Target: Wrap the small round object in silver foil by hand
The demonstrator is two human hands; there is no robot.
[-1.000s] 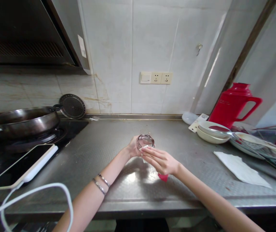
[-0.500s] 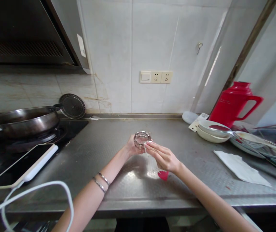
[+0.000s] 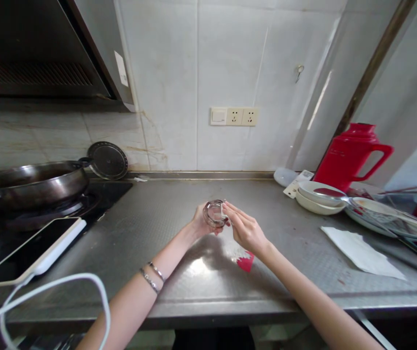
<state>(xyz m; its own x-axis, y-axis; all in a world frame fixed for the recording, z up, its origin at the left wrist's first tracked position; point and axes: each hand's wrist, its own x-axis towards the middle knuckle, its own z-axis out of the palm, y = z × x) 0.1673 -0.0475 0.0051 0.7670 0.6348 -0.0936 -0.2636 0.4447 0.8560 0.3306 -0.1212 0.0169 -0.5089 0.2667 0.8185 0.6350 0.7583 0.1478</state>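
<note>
My left hand (image 3: 199,223) is closed around a small clear glass jar (image 3: 213,224), holding it above the metal counter with its round open mouth facing up. The fingers of my right hand (image 3: 245,230) are pressed together at the right side of the jar's rim. They pinch a small piece of white tissue (image 3: 223,211) against the glass; most of it is hidden by the fingers. Below my right hand, a red piece with a jagged edge (image 3: 245,263) lies on the counter.
On the left are a steel pan (image 3: 35,184) on the stove and a phone (image 3: 29,250) with a white cable (image 3: 84,276). To the right lie a white napkin (image 3: 361,253), stacked bowls (image 3: 320,201), plates with utensils (image 3: 387,218) and a red thermos (image 3: 350,155).
My right hand has shifted slightly up along the jar's rim, with the tissue still pinched. My left hand keeps the jar in nearly the same place.
</note>
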